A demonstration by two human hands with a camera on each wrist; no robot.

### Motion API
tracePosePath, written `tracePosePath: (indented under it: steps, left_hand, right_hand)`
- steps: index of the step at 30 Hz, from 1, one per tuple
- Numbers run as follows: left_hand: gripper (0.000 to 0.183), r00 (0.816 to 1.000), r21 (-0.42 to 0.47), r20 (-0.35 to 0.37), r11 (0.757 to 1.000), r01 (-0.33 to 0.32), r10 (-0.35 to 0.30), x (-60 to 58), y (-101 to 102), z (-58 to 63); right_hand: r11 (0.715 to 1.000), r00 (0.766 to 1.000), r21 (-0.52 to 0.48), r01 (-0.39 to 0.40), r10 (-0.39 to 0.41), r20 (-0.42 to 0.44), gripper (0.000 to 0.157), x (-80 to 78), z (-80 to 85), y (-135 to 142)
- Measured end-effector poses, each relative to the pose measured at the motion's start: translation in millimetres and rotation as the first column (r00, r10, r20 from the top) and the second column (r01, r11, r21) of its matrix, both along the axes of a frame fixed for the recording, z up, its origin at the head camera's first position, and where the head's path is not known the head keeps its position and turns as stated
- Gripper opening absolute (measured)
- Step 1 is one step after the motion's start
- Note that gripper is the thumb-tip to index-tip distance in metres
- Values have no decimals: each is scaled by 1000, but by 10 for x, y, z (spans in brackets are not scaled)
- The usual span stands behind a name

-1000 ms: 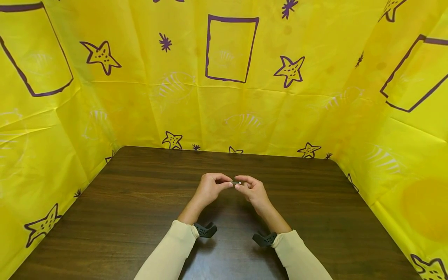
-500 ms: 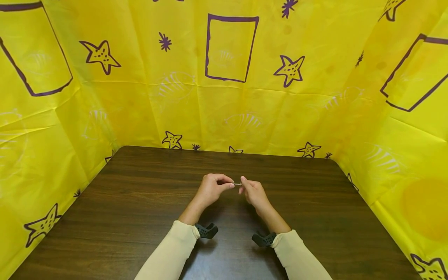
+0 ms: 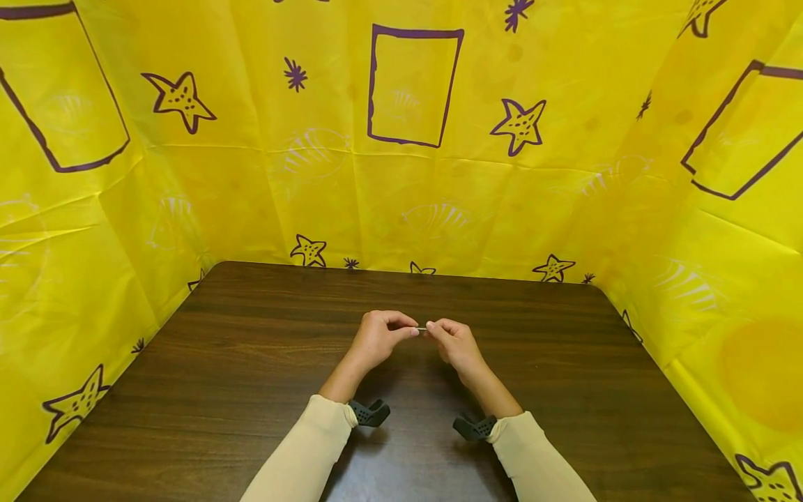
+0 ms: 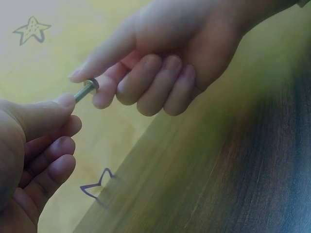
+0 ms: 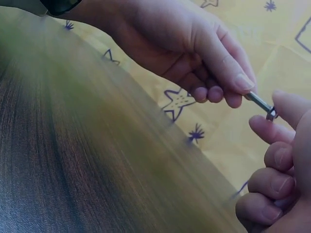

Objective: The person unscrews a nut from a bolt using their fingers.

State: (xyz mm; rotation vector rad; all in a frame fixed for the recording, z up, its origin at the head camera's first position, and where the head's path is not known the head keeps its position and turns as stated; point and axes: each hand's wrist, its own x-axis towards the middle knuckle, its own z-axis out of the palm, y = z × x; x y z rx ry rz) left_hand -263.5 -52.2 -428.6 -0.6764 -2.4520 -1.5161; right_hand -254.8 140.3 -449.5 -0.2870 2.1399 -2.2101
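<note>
A small metal bolt (image 3: 422, 329) lies roughly level between both hands above the table. My left hand (image 3: 376, 339) pinches its shank between thumb and index finger. In the right wrist view the bolt (image 5: 260, 103) shows a wider end; whether that is a head or a nut, I cannot tell. My right hand (image 3: 459, 345) has its thumb and index finger on either side of that wider end, pinching it. The left wrist view shows the bolt (image 4: 86, 90) with the right hand's other fingers (image 4: 163, 85) curled below. The left hand hides the bolt's far end.
Beneath the hands is a dark wood-grain table (image 3: 251, 362). Yellow sheeting (image 3: 414, 188) printed with starfish and fish surrounds its back and sides. Each wrist wears a dark band, the left band (image 3: 371, 413) and the right band (image 3: 472, 427).
The right thumb and index finger were apart around the bolt's wider end, then the thumb rose above it. Now they have come together on that end. The left hand has hardly moved.
</note>
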Motion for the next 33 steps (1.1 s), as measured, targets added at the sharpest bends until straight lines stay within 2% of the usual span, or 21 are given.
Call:
tracePosePath:
  steps: [5, 10, 14, 22, 28, 33]
  left_hand:
    - [8, 1000, 7, -2, 1000, -7, 7, -8, -9, 0]
    - [11, 1000, 1, 3, 1000, -10, 10, -9, -13, 9]
    - [12, 1000, 1, -3, 1000, -8, 8, -12, -16, 7]
    - [12, 1000, 7, -16, 1000, -4, 4, -6, -20, 13]
    - [8, 999, 3, -46, 1000, -3, 3, -10, -11, -11]
    - [12, 1000, 0, -7, 1000, 3, -3, 2, 11, -7]
  right_hand:
    - [999, 998, -7, -43, 43, -52, 21, 96, 154, -1]
    - [998, 992, -15, -54, 52, -112, 20, 119, 174, 5]
    - [999, 991, 2, -46, 46, -130, 20, 156, 234, -5]
    - [999, 987, 16, -43, 45, -157, 24, 155, 242, -6]
    - [997, 993, 76, -19, 27, -112, 22, 161, 251, -14]
    - [993, 999, 116, 4, 1, -41, 42, 190, 276, -27]
